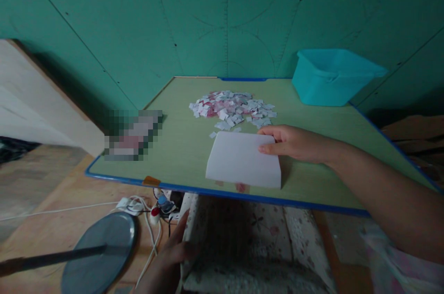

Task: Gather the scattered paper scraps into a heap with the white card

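My right hand [282, 141] pinches the right edge of a white sheet of stiff paper [243, 157], thumb on top, low over the table. The sheet's front edge bends downward. Just behind it lies a loose pile of small cut paper pieces [231, 107], white and pink. A reddish patch [242, 187] shows beneath the sheet's front edge. Below the table edge, my left hand [171, 254] grips the left side of an open, floral fabric-covered container [260, 229]. That hand is slightly blurred, and the container's inside is dark.
A turquoise plastic bin [329, 83] stands at the table's back right corner. A pixelated object [135, 137] lies at the left edge. The pale green table [173, 146] has a blue rim. On the floor are a round metal base [100, 257] with a pole, and white cables [149, 220].
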The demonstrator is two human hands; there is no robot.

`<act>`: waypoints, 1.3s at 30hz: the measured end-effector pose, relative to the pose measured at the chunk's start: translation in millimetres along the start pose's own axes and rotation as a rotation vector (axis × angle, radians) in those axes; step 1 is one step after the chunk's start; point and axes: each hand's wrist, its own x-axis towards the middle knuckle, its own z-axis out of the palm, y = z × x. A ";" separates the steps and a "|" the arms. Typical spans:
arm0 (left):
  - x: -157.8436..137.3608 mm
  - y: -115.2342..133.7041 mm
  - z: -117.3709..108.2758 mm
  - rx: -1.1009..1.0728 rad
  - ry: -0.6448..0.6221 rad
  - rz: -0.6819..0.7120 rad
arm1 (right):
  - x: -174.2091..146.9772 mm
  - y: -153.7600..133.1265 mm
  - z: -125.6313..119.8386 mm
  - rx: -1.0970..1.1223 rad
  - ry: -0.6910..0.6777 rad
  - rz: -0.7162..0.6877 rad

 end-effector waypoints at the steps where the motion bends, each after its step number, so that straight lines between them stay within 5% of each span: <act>1: 0.0 0.9 0.5 0.001 -0.014 -0.007 | 0.1 0.3 0.0 0.010 0.000 -0.006; 9: 2.0 -0.6 -5.8 0.050 -0.057 0.019 | -0.7 -0.3 1.6 0.059 -0.024 -0.003; 17: -0.2 0.3 -1.2 0.000 0.029 0.010 | 2.0 1.5 -3.2 0.151 0.119 -0.031; 39: -0.4 -3.4 -10.1 -0.054 0.056 0.015 | 1.8 0.7 0.5 0.123 0.080 0.005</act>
